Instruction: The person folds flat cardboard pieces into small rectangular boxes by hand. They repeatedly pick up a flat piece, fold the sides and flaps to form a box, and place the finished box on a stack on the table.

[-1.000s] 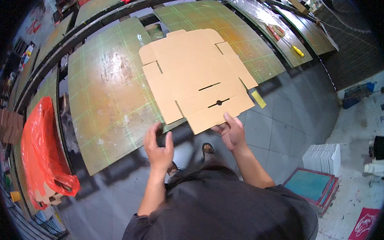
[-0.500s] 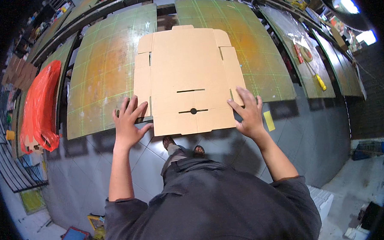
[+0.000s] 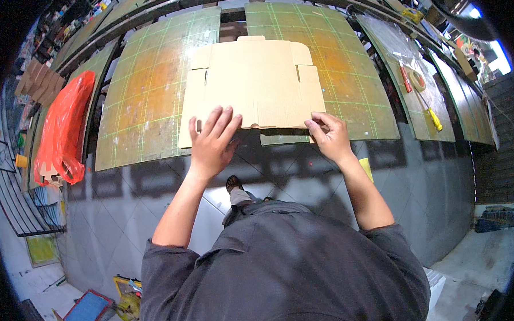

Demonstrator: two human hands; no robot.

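A flat die-cut cardboard box blank (image 3: 253,74) lies across the front of the green-marked boards, its near panel bent up and over along a crease. My left hand (image 3: 213,139) rests with spread fingers on the near left part of the cardboard. At the near right corner, my right hand (image 3: 330,135) pinches the folded edge between thumb and fingers. The underside of the folded panel, with its slots, is mostly hidden.
The worn board (image 3: 150,85) has bright green grid lines. An orange plastic bag (image 3: 66,128) sits at the left edge, below stacked cardboard pieces (image 3: 40,81). At right lie a yellow-handled screwdriver (image 3: 435,120), a tape roll (image 3: 417,80) and a red-handled tool (image 3: 406,79).
The near panel has gone from flat to folded up and away from me. My left hand has moved right onto the cardboard; my right hand has closed on the near right corner.
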